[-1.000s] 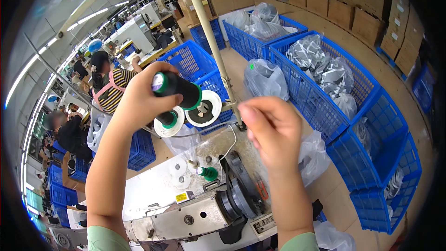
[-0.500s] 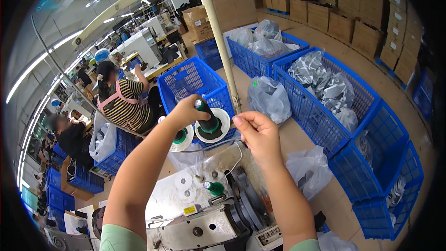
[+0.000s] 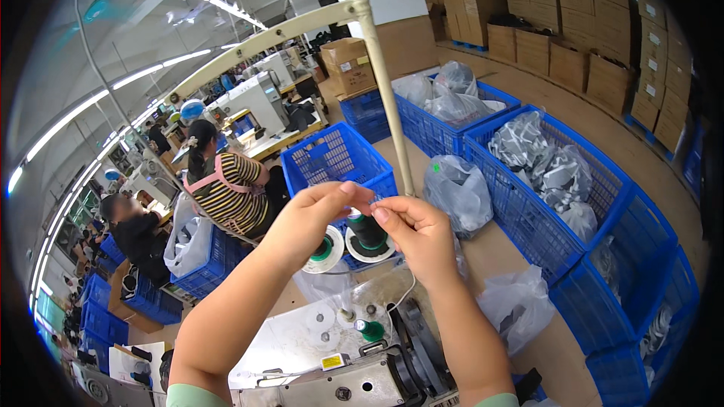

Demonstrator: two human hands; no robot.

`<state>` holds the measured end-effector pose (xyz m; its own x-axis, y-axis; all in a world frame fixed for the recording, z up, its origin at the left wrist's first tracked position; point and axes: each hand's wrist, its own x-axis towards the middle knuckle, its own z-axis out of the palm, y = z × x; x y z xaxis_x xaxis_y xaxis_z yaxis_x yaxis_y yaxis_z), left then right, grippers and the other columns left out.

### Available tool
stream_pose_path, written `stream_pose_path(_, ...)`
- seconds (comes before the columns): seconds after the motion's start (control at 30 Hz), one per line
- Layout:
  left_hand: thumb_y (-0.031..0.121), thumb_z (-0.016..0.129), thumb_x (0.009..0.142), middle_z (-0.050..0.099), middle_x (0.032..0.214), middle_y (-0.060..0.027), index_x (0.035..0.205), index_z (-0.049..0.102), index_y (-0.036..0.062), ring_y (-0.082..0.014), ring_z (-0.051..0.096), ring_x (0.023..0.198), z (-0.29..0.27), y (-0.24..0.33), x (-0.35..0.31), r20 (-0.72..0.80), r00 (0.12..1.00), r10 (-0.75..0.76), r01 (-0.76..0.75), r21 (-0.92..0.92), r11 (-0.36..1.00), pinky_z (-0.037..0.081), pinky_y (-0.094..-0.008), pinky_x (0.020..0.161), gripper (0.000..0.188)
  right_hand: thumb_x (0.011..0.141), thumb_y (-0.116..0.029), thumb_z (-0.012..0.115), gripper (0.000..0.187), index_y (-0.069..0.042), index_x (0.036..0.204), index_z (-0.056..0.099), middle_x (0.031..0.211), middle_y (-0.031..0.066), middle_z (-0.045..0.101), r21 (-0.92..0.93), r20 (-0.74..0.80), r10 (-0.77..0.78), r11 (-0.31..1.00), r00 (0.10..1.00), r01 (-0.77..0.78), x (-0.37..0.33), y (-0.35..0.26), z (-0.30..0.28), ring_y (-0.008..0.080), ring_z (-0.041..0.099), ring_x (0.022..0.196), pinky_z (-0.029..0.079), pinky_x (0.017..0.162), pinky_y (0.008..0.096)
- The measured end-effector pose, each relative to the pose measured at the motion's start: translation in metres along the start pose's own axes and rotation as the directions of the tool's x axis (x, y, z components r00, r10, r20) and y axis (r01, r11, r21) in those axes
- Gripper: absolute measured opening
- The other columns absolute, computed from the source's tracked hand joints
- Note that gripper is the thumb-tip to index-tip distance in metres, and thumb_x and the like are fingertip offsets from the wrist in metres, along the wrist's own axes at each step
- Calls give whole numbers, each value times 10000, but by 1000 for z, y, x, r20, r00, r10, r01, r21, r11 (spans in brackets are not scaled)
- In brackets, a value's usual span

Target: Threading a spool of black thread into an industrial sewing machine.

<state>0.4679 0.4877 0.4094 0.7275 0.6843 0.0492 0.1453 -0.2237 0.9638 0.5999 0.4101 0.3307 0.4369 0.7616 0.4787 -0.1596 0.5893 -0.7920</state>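
Note:
Over a sewing machine (image 3: 302,354), my left hand (image 3: 320,218) and my right hand (image 3: 418,237) meet, fingertips close together. Thumb and fingers are pinched on both; whatever lies between them is too fine to make out. Just below the fingertips a cone of black thread (image 3: 369,235) stands upright on a white round holder (image 3: 360,256), its top partly covered by my hands. To its left, a second holder (image 3: 326,262) carries another spool with a green base, mostly hidden behind my left hand. A small green spool (image 3: 369,329) sits on the machine top.
A pale metal pole (image 3: 392,113) rises behind the thread holders. Beyond it stands a blue crate (image 3: 339,152). Blue crates with bagged pieces (image 3: 539,237) line the right side, and a clear bag (image 3: 458,196) rests on the floor. A person in a striped top (image 3: 237,192) sits at left.
My left hand has let go of the black thread cone, which now stands on its holder, and has moved right to meet my right hand. The view has shifted slightly.

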Motion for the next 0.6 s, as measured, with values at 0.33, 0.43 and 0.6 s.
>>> stream_pose_path(0.33, 136, 698, 796, 666, 894, -73, 905, 675, -19, -114, 581, 828, -12, 15, -9, -144, 989, -19, -13, -222, 975, 440, -253, 759, 191, 841, -87, 648, 106, 9, 885, 661, 587, -55, 529, -115, 73, -56, 991, 996, 65, -3, 4, 16, 8, 407, 513, 311, 469, 191)
stream_pose_path(0.43, 128, 697, 797, 656, 867, -52, 883, 683, -13, -112, 575, 799, -13, 18, -10, -163, 987, 15, -37, -136, 990, 438, -258, 746, 166, 867, -102, 618, 222, 19, 1053, 623, 817, 25, 655, -196, 177, 35, 981, 984, 0, -2, 5, 11, 39, 559, 697, 423, 563, 178)
stream_pose_path(0.6, 129, 705, 784, 607, 790, -26, 840, 705, 20, -117, 535, 766, -17, 20, -15, -199, 950, 242, -207, 182, 961, 418, -263, 704, 122, 864, -174, 616, 379, 2, 1190, 537, 895, 68, 646, 258, 222, 224, 925, 949, -279, 15, -19, 24, 89, 593, 745, 412, 487, 189)
